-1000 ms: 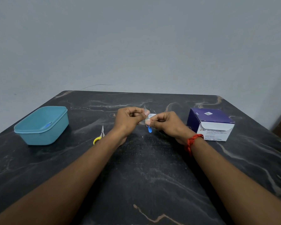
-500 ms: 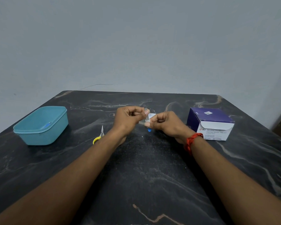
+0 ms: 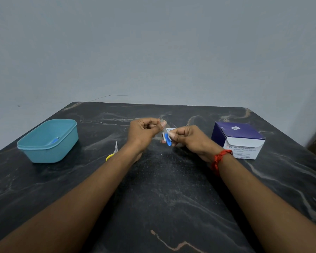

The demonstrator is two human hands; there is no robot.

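Both hands meet over the middle of the table, lifted off the surface. Left hand (image 3: 144,133): fingers curled in, thumb and forefinger pinching the clear upper edge of a small packet (image 3: 164,130). Right hand (image 3: 189,138): fingers curled too, thumb and forefinger pinching the packet's white side, just beside the left fingertips. Neither hand has slack fingers, both grips are tight pinches. Packet sits between the two hands, roughly upright, clear of the table. Blue piece (image 3: 168,141) pokes out of the packet's lower end, pointing down, against the right thumb tip. Too small to tell what it is.

Black marble-look table (image 3: 162,201) fills the lower frame, both forearms stretched across it. Teal plastic tub (image 3: 47,148), no lid, stands far left, well apart from the hands. Purple and white box (image 3: 239,137) printed "Alcohol Swabs" stands far right, top flap partly open, near the right wrist. Small scissors (image 3: 114,151) with yellow handles lie flat just left of the left forearm, tips pointing away from the person. Red thread (image 3: 219,158) is tied round the right wrist. Small blue item (image 3: 55,141) lies inside the tub. Tiny white speck (image 3: 161,154) on the table below the hands.
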